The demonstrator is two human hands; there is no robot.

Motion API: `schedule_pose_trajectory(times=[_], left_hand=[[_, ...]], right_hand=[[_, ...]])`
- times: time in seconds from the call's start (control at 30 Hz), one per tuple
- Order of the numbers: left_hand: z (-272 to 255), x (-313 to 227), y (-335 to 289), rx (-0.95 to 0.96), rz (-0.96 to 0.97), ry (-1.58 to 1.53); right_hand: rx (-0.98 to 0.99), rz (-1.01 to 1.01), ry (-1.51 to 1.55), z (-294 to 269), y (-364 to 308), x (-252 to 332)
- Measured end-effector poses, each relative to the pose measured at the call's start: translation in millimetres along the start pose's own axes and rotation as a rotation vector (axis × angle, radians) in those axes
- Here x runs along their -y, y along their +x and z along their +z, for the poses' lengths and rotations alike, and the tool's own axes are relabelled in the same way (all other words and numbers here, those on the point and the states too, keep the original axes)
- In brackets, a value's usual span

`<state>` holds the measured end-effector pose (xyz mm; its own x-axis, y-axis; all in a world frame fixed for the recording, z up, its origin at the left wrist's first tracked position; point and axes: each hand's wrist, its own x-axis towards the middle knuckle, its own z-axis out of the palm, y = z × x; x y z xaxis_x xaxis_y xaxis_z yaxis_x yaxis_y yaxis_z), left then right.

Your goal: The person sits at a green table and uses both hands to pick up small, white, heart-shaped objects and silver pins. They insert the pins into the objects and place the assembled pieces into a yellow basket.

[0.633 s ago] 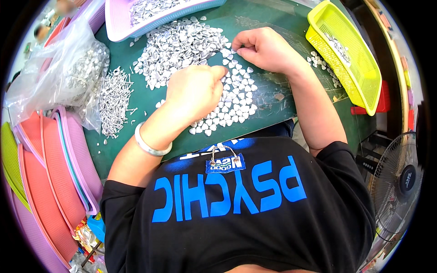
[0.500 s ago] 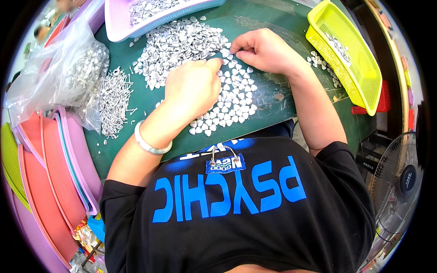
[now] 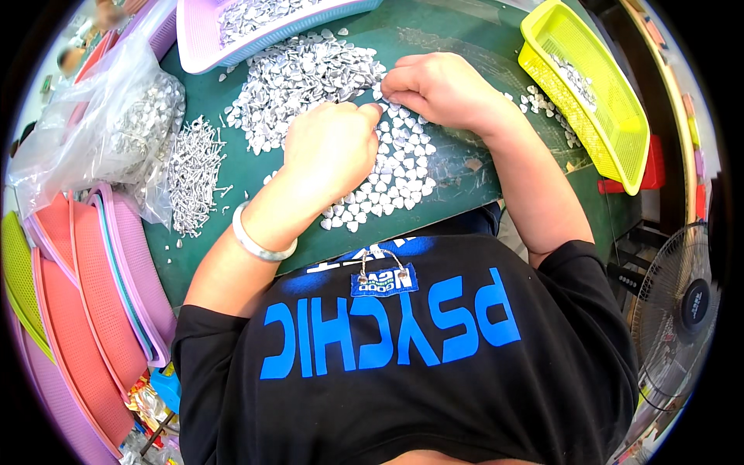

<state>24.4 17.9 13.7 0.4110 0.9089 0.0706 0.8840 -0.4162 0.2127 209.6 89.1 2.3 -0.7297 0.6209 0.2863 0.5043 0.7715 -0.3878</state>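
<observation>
My left hand (image 3: 329, 146) is closed, its thumb and forefinger at the right edge of a heap of small silver heart-shaped pieces (image 3: 298, 77). Just to the right, my right hand (image 3: 440, 89) has curled fingers pinched together close to the left fingertips. Whatever either hand grips is too small or hidden to make out. Below and between the hands, a single layer of silver hearts (image 3: 385, 190) spreads toward the table's near edge. Left of the heap lies a pile of thin silver pin-like parts (image 3: 194, 182).
On the green table (image 3: 457, 174), a lilac-and-blue basket (image 3: 287, 40) of hearts stands at the back. A yellow-green basket (image 3: 593, 124) sits at right, hearts beside it. A clear plastic bag (image 3: 93, 132) and stacked coloured baskets (image 3: 93, 294) are left; a fan (image 3: 674, 310) is right.
My right hand has moved slightly left and down, bringing its fingertips nearer my left hand. My left hand has barely shifted.
</observation>
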Motion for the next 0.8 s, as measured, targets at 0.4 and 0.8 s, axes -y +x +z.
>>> schedule_pose_trajectory(times=[0.4,0.8], left_hand=[[4,5,-6,-0.092,0.053,-0.024],[2,2,1,-0.106,-0.036,-0.092]], right_hand=[[0.068,-0.033,-0.035,-4,3,-3],[0.179,0.113,-0.029,-12,2,-3]])
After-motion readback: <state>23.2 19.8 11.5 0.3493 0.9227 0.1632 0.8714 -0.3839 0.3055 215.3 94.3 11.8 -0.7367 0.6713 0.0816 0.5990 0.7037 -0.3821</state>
